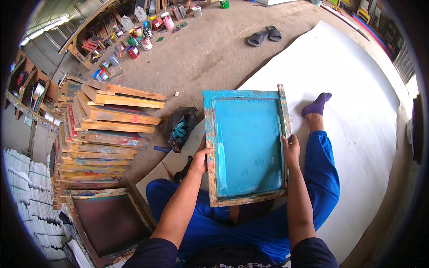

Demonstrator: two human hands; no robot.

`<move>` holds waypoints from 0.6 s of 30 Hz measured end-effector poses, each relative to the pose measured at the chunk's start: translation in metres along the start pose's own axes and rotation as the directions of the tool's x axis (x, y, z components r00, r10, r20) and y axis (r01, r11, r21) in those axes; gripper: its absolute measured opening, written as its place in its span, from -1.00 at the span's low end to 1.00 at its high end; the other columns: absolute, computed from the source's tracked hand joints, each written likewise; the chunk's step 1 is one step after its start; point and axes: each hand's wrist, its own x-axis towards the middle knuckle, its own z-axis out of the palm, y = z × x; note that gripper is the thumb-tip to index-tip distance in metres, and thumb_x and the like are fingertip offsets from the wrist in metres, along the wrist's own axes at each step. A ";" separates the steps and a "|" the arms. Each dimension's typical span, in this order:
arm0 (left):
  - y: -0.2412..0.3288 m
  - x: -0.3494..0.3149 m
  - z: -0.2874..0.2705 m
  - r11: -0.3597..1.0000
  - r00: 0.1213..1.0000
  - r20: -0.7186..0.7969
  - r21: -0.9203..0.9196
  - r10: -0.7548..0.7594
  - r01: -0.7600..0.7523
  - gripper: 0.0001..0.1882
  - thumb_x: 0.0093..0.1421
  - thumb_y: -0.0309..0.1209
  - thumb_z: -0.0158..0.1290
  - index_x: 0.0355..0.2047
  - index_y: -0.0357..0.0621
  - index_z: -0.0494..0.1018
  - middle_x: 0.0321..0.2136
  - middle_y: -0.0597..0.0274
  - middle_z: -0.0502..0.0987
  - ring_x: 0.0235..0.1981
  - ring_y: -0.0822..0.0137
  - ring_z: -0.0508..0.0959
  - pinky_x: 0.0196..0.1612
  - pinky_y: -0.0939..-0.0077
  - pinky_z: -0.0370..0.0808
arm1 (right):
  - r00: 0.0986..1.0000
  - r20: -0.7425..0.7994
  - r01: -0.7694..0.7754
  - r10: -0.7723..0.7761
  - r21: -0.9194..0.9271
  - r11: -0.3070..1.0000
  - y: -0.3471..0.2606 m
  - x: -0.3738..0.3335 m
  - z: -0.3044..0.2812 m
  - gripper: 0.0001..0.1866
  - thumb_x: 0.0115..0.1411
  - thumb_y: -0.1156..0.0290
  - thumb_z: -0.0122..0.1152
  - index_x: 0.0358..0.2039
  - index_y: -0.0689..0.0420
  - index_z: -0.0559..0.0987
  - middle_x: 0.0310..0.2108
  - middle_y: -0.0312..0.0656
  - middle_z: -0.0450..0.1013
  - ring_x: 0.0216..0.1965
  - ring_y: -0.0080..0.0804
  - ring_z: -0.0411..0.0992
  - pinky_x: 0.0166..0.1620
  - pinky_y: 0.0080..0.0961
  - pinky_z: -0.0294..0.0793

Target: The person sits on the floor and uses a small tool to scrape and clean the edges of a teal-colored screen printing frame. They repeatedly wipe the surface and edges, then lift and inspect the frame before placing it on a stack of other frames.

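Between my two hands I hold a screen printing frame (pixel 248 143), a wooden rectangle with blue mesh, raised above my lap. Its wood is stained with paint, and faint marks show on the mesh. My left hand (pixel 201 160) grips the left rail, with the fingers hidden behind it. On the opposite rail my right hand (pixel 291 149) is closed around the wood. To my left lies another frame with dark brown mesh (pixel 111 221), beside a tall stack of wooden frames (pixel 96 154).
White sheeting (pixel 357 134) lies under my outstretched leg. A black bag (pixel 181 127) and a screwdriver (pixel 168 171) are left of the held frame. Piles of white paper (pixel 33 201) stand at far left. Paint cans (pixel 132 52) and black sandals (pixel 263 36) are farther off.
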 end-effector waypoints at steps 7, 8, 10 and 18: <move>0.034 -0.015 0.030 0.979 0.976 0.110 0.065 0.187 -0.195 0.07 -0.03 -0.57 0.17 0.55 0.03 0.07 0.30 0.18 0.42 0.27 0.15 0.43 0.33 0.23 0.36 | 0.994 -0.071 0.097 -0.086 0.165 0.981 -0.040 -0.008 -0.020 -0.43 0.40 0.10 0.27 0.24 0.25 0.47 -0.14 0.08 0.60 -0.18 -0.19 0.57 -0.04 -0.26 0.52; 0.037 -0.016 0.030 0.972 0.968 0.132 0.074 0.214 -0.225 0.08 -0.04 -0.58 0.18 0.55 0.04 0.07 0.30 0.18 0.43 0.27 0.15 0.43 0.33 0.22 0.35 | 0.991 -0.091 0.111 -0.093 0.208 0.972 -0.044 -0.011 -0.021 -0.44 0.40 0.12 0.27 0.24 0.25 0.47 -0.12 0.07 0.60 -0.16 -0.20 0.57 -0.03 -0.27 0.52; 0.043 -0.018 0.032 0.974 0.971 0.132 0.078 0.200 -0.211 0.07 -0.04 -0.58 0.18 0.54 0.03 0.10 0.29 0.20 0.45 0.27 0.16 0.43 0.33 0.21 0.35 | 0.980 -0.144 0.179 -0.140 0.304 0.936 -0.049 -0.016 -0.022 -0.46 0.42 0.16 0.26 0.25 0.26 0.46 -0.09 0.05 0.60 -0.13 -0.23 0.57 0.00 -0.29 0.51; 0.051 -0.031 0.043 0.971 0.966 0.161 0.096 0.203 -0.220 0.07 -0.05 -0.59 0.18 0.54 0.12 0.12 0.29 0.25 0.45 0.27 0.17 0.44 0.32 0.21 0.35 | 0.978 -0.168 0.184 -0.127 0.396 0.899 -0.053 -0.023 -0.030 -0.54 0.44 0.25 0.24 0.19 0.31 0.47 -0.08 -0.08 0.54 -0.09 -0.41 0.44 0.00 -0.45 0.43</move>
